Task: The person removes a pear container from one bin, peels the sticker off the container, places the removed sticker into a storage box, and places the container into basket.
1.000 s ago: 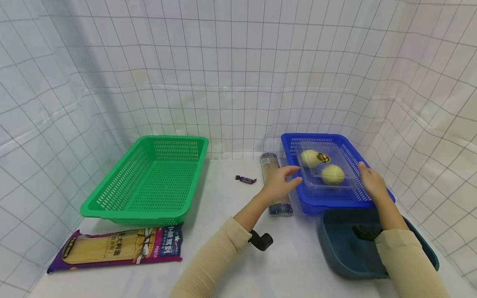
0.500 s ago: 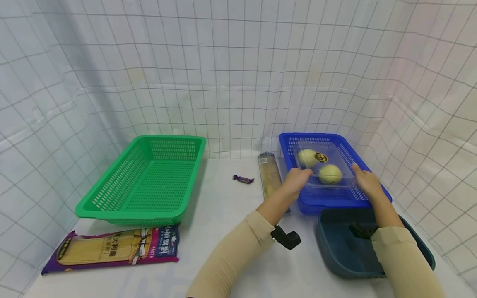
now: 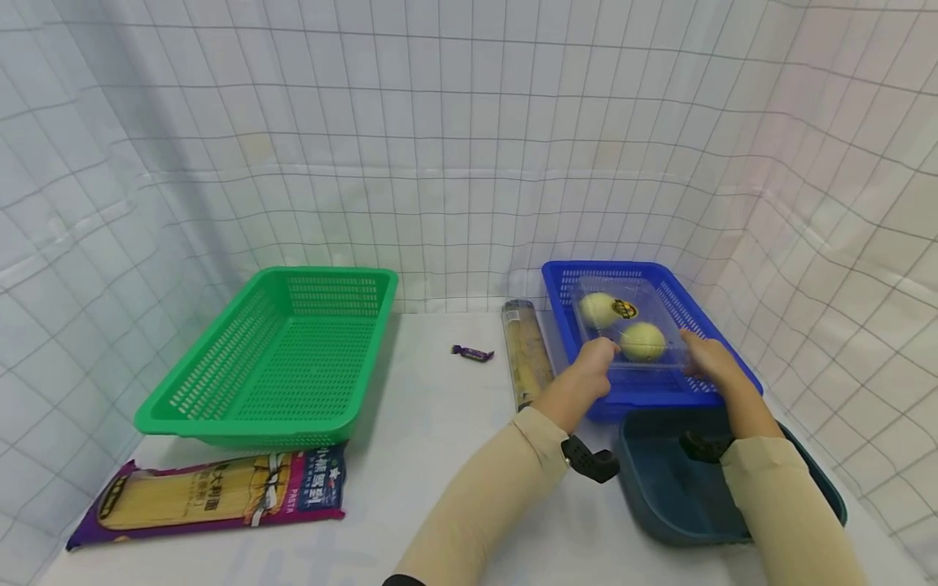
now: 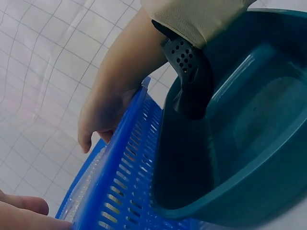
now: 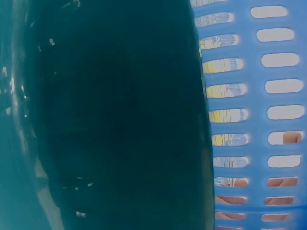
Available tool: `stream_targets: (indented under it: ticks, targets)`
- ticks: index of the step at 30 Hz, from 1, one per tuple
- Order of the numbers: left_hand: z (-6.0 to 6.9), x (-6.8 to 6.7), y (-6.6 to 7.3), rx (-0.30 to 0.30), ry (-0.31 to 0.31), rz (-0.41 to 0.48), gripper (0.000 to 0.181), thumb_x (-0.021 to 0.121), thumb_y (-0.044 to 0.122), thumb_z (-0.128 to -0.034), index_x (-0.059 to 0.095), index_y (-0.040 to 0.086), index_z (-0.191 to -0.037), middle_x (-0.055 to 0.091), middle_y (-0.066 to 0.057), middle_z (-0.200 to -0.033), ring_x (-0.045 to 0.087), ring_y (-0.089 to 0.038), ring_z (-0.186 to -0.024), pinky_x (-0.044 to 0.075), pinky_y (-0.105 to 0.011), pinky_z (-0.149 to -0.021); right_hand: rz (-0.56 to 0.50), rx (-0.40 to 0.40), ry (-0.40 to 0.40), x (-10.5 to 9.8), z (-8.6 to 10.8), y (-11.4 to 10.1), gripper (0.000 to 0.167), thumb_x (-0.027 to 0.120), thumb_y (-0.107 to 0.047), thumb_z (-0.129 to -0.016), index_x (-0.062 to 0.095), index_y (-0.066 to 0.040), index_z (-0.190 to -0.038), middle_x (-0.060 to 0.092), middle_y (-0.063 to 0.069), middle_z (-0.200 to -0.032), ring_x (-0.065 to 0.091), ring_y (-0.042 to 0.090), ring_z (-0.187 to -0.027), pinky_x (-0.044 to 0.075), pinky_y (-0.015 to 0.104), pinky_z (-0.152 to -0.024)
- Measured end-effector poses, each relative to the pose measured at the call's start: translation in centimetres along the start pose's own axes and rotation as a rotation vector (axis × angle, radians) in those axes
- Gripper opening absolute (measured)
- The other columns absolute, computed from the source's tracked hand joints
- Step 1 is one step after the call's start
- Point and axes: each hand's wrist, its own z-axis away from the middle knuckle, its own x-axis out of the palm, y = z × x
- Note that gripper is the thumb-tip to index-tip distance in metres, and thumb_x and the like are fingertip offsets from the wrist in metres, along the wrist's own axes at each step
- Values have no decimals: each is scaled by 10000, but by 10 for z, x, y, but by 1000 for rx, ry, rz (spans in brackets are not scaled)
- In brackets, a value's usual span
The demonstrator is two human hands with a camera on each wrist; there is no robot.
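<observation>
In the head view a clear lidded box (image 3: 630,323) with two pale round items lies inside the blue basket (image 3: 663,399). My left hand (image 3: 589,376) grips its front left corner, fingers curled. At the box's right side my right hand (image 3: 712,364) holds the edge, thumb near the top and fingers lower, partly hidden. The left wrist view has left fingers (image 4: 26,211) beside the basket's rim and the right hand (image 4: 103,112) across from them. Through the basket's slots (image 5: 283,86) in the right wrist view, bits of skin show.
A dark teal bin (image 3: 689,521) stands right in front of the blue basket, under my right forearm. Left of the basket lies a long noodle pack (image 3: 525,350), then a small wrapped candy (image 3: 472,353). Farther left are a green basket (image 3: 293,374) and a purple pasta pack (image 3: 205,495).
My left hand has moved right, from over the noodle pack onto the box's corner, and its fingers have closed. My right hand has come inward against the box's right side.
</observation>
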Motion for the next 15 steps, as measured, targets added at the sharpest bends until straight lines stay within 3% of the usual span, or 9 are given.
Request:
stream_targets:
  ticks: [1,2,3,4,7,8,9,11,15]
  targets:
    - [-22,2,-10,-14,7,19,533,620,73,-830,524,11,-1350,336,-170,-1497,180,-424,-1406,151,-655,-1087,-5,7,-11,0,-1,0,620,178,-467,-1033,498,-2,-776,613,179,-802,619,436,-989,488,505,-866]
    - [-30,4,-13,-34,20,37,540,620,77,-836,514,21,-1362,325,-165,-1504,168,-424,-1410,138,-665,-1084,-11,13,-20,0,-1,0,598,185,-458,-1035,485,-9,-780,597,163,-784,626,426,-985,490,501,-867]
    - [-18,3,-5,-59,33,56,547,619,67,-842,503,25,-1375,312,-163,-1515,157,-415,-1417,127,-664,-1087,-20,17,-28,0,-2,-1,601,187,-450,-1036,495,17,-814,586,166,-806,632,418,-984,491,497,-869]
    - [-4,2,2,-70,36,69,550,613,65,-846,494,18,-1381,304,-170,-1518,151,-419,-1418,125,-665,-1087,-30,21,-33,0,-2,-1,619,193,-441,-1037,515,67,-892,574,189,-847,635,413,-988,492,496,-876]
    - [98,-8,55,-106,36,105,588,556,24,-887,380,-52,-1443,225,-225,-1542,116,-442,-1423,115,-636,-1108,-44,30,-45,0,-2,-1,686,198,-416,-1042,413,195,-1266,502,332,-1091,633,413,-1019,493,492,-899]
    - [116,-10,64,-111,36,114,590,552,18,-891,367,-60,-1446,220,-237,-1539,116,-456,-1418,117,-646,-1102,-53,33,-51,0,-2,-1,702,201,-410,-1042,312,203,-1367,460,370,-1169,631,414,-1029,492,490,-904]
    - [120,-10,67,-117,38,119,594,556,24,-892,363,-59,-1448,216,-240,-1540,117,-463,-1416,120,-654,-1098,-59,34,-59,-1,-2,-1,713,206,-399,-1043,235,211,-1410,438,401,-1231,632,414,-1029,495,489,-901]
    - [98,-7,56,-122,36,122,629,559,48,-880,336,-61,-1458,197,-245,-1544,105,-484,-1410,107,-685,-1079,-62,37,-70,-1,-1,-1,718,225,-384,-1043,190,229,-1415,471,406,-1270,650,399,-998,513,480,-873]
    - [20,4,19,-107,73,107,686,565,89,-863,292,-51,-1476,221,-225,-1543,135,-471,-1407,140,-673,-1082,-105,54,-76,-1,0,0,705,282,-374,-1035,254,236,-1389,574,359,-1196,681,365,-936,550,446,-793]
